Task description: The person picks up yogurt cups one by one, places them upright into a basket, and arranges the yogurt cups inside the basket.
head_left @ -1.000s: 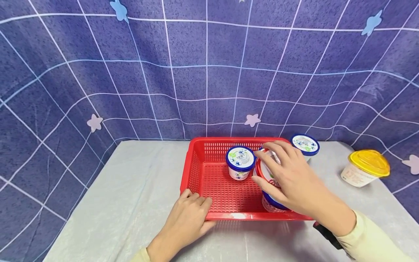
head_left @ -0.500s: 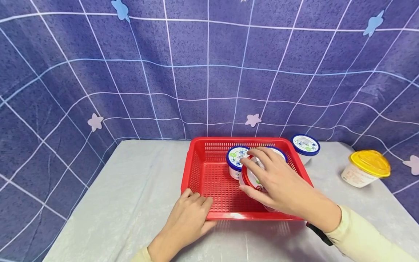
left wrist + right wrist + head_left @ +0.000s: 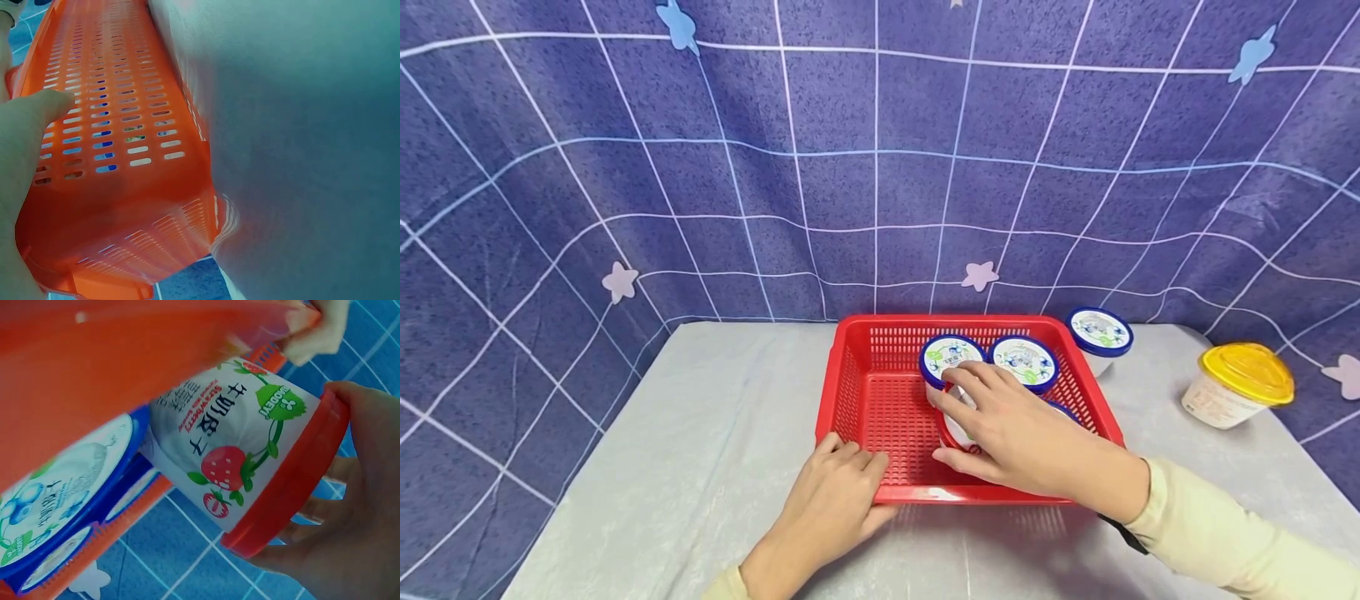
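My right hand (image 3: 1022, 437) grips a strawberry tub (image 3: 231, 444) by its red lid, low inside the red plastic basket (image 3: 970, 495). In the right wrist view the tub is white with strawberry pictures, its base still partly hidden by the basket wall. Two blue-lidded tubs, a left one (image 3: 951, 354) and a right one (image 3: 1024, 362), stand at the basket's back. Another blue-lidded tub (image 3: 1063, 408) is mostly hidden under my right hand. My left hand (image 3: 831, 508) holds the basket's front left rim, fingers over it and thumb outside.
Behind the basket's right side stands another blue-lidded tub (image 3: 1101, 332). A yellow-lidded tub (image 3: 1240, 379) sits further right on the pale tabletop (image 3: 715, 433). A purple-blue grid curtain (image 3: 880, 192) closes off the back and sides.
My right hand has carried the red-lidded tub leftward and lower into the basket, uncovering the blue-lidded tub at the back right. The left hand stays on the rim.
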The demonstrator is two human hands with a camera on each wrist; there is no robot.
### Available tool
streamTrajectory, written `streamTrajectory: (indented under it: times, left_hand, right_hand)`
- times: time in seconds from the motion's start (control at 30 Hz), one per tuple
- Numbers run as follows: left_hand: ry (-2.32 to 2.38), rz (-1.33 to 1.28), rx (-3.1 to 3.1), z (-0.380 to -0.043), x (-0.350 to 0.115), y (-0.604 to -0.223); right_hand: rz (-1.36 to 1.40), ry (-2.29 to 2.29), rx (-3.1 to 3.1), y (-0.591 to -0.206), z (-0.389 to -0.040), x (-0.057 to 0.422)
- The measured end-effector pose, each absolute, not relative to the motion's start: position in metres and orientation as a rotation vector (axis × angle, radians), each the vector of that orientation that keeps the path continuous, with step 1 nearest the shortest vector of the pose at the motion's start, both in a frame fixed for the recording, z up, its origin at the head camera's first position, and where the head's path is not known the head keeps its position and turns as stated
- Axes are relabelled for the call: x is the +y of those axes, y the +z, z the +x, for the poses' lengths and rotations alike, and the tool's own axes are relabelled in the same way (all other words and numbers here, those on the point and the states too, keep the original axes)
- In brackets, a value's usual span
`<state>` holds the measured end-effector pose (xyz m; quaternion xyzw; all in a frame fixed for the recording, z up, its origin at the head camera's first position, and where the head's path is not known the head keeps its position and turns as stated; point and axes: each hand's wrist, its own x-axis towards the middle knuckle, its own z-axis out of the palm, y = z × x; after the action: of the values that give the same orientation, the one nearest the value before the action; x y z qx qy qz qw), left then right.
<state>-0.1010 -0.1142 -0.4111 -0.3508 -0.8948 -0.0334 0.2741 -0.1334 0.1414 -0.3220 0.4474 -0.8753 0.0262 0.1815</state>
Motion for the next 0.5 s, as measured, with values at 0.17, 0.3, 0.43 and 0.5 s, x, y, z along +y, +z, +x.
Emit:
streamTrajectory:
  times: [0.17,0.3,0.43,0.5]
  left_hand:
    - [-0.094,-0.939,-2.425,-0.101,-0.114,-0.411]
    - [-0.094,-0.934,-2.425,-0.101,-0.113,-0.412]
    - [-0.104,-0.940,-2.415,-0.101,-0.113,-0.411]
    - [-0.108,-0.939,-2.409,-0.102,-0.113,-0.411]
  right_hand:
    - [1.321,0.021,-2.489,-0.327,-0.133,0.139]
    - [1.355,0.011,-2.543,-0.331,-0.133,0.135]
    - [1.374,-0.010,-2.607,-0.333,-0.133,0.132]
    - [1.378,-0.022,-2.613,-0.333,-0.134,0.130]
